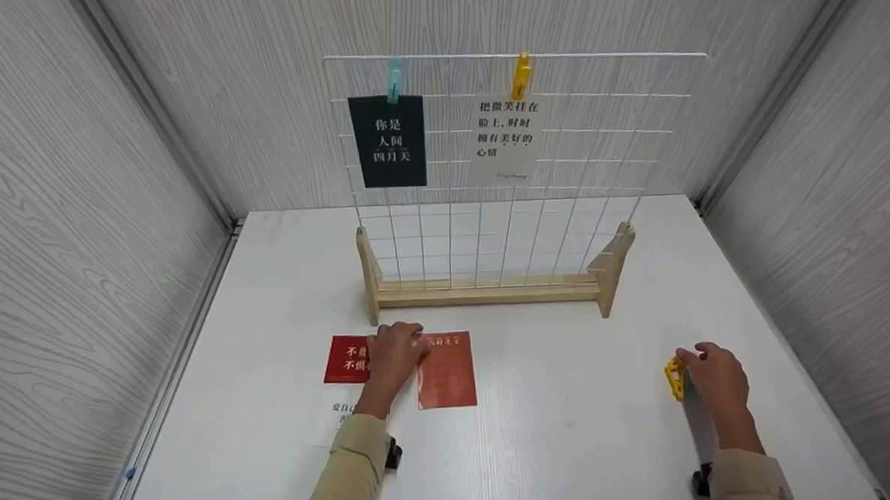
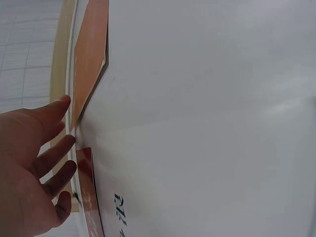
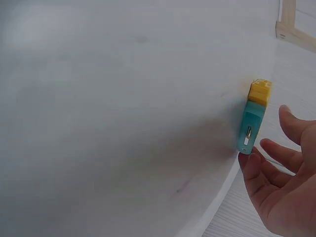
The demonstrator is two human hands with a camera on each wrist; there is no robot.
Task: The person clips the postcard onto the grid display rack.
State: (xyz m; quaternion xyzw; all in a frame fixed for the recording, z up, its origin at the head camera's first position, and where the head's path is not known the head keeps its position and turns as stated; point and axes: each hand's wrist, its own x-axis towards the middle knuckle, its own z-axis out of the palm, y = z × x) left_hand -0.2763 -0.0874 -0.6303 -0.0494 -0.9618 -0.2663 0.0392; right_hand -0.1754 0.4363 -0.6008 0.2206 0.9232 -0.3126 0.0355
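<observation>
The left hand (image 1: pixel 397 351)'s fingers curve loosely, gripping nothing, above the white table (image 1: pixel 566 440); an orange-red rectangular paper card (image 1: pixel 447 374) lies just right of them, a dark-red printed paper card (image 1: pixel 342 360) just left. The right hand (image 1: pixel 721 381)'s fingers spread, released, beside a yellow plastic clip (image 3: pixel 259 92) and a teal plastic clip (image 3: pixel 251 123); contact is unclear. Beyond the left fingers stands a white wire grid on a pale wooden base (image 1: pixel 492 297).

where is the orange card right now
In the head view, the orange card lies on the table near the left hand, just right of the red card and in front of the wooden base.
</observation>
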